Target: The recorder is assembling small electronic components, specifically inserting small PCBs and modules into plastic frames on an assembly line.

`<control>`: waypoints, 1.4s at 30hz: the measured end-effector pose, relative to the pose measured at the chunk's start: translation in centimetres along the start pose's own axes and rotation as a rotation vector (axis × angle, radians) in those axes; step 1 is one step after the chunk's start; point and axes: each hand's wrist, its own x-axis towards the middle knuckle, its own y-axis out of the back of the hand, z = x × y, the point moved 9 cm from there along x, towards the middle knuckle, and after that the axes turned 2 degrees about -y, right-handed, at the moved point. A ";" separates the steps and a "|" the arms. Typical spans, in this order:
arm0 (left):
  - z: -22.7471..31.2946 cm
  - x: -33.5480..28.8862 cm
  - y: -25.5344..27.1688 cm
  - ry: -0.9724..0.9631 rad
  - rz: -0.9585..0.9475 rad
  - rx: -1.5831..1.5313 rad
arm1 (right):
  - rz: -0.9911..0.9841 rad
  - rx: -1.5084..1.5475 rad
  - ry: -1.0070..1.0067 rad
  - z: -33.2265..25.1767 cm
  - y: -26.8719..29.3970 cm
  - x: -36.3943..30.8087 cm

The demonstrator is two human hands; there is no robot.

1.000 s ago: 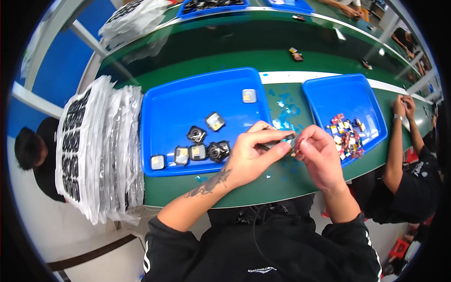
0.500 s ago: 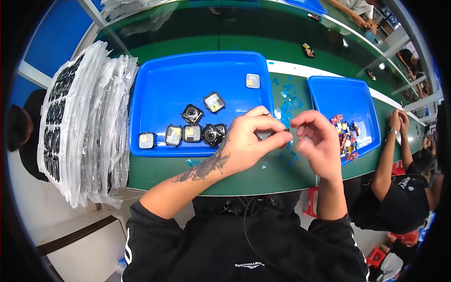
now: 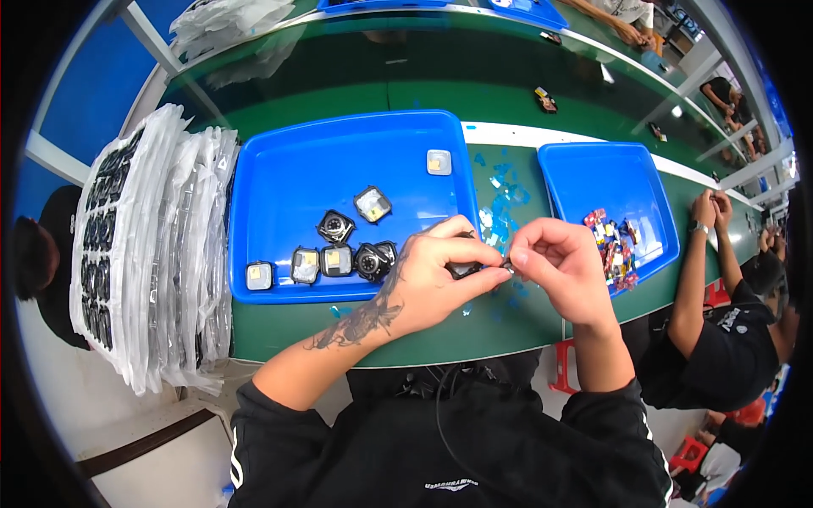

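Observation:
My left hand (image 3: 440, 264) is closed round a dark square watch case (image 3: 462, 269), mostly hidden by the fingers. Thumb and forefinger of my right hand (image 3: 561, 264) are pinched together at the case's right edge; whatever lies between them is too small to make out. To the left is a large blue tray (image 3: 339, 127), where several watch cases (image 3: 336, 226) lie, some showing round dark backs and others pale square faces. One pale square piece (image 3: 439, 162) sits apart in its far right corner.
Small red, yellow and black parts (image 3: 616, 254) are heaped in a smaller blue tray (image 3: 593, 152) on the right. Blue film scraps (image 3: 506, 199) litter the green table (image 3: 406, 334). Stacked plastic-wrapped trays (image 3: 148, 254) stand at left; a co-worker (image 3: 716, 339) sits at right.
My right hand's fingers, loosely apart before, have closed into a pinch against the watch case in my left hand. The whole view has shifted slightly.

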 end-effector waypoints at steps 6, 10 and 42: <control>3.1 -0.4 0.6 -0.349 0.124 0.485 | -0.073 -0.158 -0.088 -0.1 0.3 0.8; 4.6 -1.1 -0.1 -0.593 0.172 0.845 | -0.192 -0.216 -0.178 2.5 -0.1 2.2; -1.5 -0.4 -0.9 0.091 0.234 -0.540 | 0.491 -0.682 0.497 -3.1 -0.9 -1.2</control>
